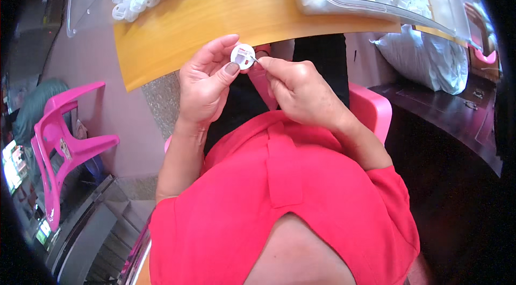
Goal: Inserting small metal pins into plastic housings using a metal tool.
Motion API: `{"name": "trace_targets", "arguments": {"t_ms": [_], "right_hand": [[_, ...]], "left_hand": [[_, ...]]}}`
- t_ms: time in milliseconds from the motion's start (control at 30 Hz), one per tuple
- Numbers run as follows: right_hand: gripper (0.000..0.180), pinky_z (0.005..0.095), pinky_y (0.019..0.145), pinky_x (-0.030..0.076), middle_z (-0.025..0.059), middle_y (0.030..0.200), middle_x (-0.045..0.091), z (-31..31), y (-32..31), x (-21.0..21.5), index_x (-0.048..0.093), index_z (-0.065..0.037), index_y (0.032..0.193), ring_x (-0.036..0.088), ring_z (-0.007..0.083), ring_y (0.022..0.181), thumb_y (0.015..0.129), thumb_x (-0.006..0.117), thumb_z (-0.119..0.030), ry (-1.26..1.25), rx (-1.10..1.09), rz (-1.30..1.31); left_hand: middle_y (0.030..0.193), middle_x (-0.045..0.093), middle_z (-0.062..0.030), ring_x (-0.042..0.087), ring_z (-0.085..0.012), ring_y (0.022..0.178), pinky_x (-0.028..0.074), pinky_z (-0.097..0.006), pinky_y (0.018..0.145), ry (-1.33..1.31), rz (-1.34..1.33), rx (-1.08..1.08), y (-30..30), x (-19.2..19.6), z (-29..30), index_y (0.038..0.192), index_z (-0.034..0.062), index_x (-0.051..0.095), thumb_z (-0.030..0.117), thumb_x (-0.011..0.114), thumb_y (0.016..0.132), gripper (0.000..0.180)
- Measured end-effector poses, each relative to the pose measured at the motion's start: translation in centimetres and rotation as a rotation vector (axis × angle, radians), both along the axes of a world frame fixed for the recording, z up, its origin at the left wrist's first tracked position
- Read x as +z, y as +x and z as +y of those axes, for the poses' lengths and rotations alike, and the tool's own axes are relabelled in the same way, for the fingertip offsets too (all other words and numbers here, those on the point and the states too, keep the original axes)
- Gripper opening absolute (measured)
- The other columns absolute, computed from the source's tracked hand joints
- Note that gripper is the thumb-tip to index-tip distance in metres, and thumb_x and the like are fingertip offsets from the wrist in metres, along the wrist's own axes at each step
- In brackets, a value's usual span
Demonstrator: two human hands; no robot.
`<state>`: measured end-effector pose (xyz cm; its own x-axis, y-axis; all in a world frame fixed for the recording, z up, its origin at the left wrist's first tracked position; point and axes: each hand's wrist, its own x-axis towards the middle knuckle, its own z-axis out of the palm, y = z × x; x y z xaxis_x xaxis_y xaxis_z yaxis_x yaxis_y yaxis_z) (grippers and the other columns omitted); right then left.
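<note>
My left hand (207,78) pinches a small round white plastic part (242,57) between thumb and fingers, just off the near edge of the table. Openings and a small reddish spot show on the part's face. From the right, my right hand (301,89) reaches to the part's edge with its thumb and forefinger pressed together. A thin, dark tip sticks out of that pinch toward the part; it is too small to name.
On the yellow-brown tabletop (215,22), a clear plastic bin (371,6) and another clear container (80,16) hold many white plastic parts. A pink chair (67,145) stands at the left. A stuffed white sack (424,59) sits at the right.
</note>
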<state>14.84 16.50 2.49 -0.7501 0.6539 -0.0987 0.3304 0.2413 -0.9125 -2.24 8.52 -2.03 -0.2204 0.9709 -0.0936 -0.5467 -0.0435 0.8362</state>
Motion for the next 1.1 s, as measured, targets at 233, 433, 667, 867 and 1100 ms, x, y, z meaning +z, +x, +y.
{"name": "trace_targets", "arguments": {"t_ms": [233,433,667,867,1100], "right_hand": [[0.021,0.0462,0.063,0.049,0.0269,0.079,0.061,-0.3,-0.5,-0.4,0.061,-0.001,0.101,0.062,0.0433,0.078,0.086,0.047,0.000,-0.098,-0.019,-0.006],[0.014,0.0474,0.060,0.048,0.0255,0.075,0.060,-0.9,-0.9,-1.4,0.059,0.000,0.094,0.062,0.0430,0.074,0.085,0.048,0.001,-0.047,-0.061,0.035],[0.008,0.0468,0.060,0.048,0.0265,0.072,0.058,-1.7,-1.2,-1.5,0.054,0.006,0.088,0.061,0.0435,0.071,0.080,0.052,0.004,0.188,-0.034,0.084],[0.013,0.0457,0.062,0.048,0.0266,0.076,0.058,-1.5,-1.2,-1.3,0.056,0.004,0.093,0.061,0.0429,0.074,0.082,0.048,0.004,0.006,-0.113,0.131],[0.014,0.0452,0.061,0.047,0.0257,0.075,0.058,-1.5,-1.4,-1.7,0.055,0.002,0.093,0.061,0.0422,0.073,0.082,0.048,0.005,0.013,-0.110,0.149]], "left_hand": [[0.106,0.064,-0.0134,0.062,-0.0170,0.090,0.052,-0.028,0.082,0.006,-0.032,-0.014,0.1,0.3,-0.1,0.121,-0.0044,0.055,-0.004,0.062,0.085,0.036],[0.105,0.065,-0.0132,0.063,-0.0179,0.094,0.052,-0.029,0.084,0.001,0.000,0.000,0.3,0.3,-0.1,0.117,-0.0049,0.056,-0.006,0.062,0.085,0.033],[0.107,0.064,-0.0133,0.063,-0.0196,0.097,0.052,-0.031,0.087,0.023,0.053,0.049,0.6,0.1,0.0,0.117,-0.0051,0.056,-0.007,0.063,0.084,0.034],[0.109,0.063,-0.0142,0.063,-0.0204,0.098,0.052,-0.032,0.088,0.051,0.032,0.072,0.8,-0.1,-0.1,0.117,-0.0053,0.055,-0.008,0.063,0.083,0.035],[0.107,0.064,-0.0144,0.064,-0.0199,0.096,0.052,-0.031,0.087,0.047,0.026,0.075,0.7,0.1,-0.1,0.117,-0.0056,0.055,-0.008,0.063,0.083,0.035]]}}
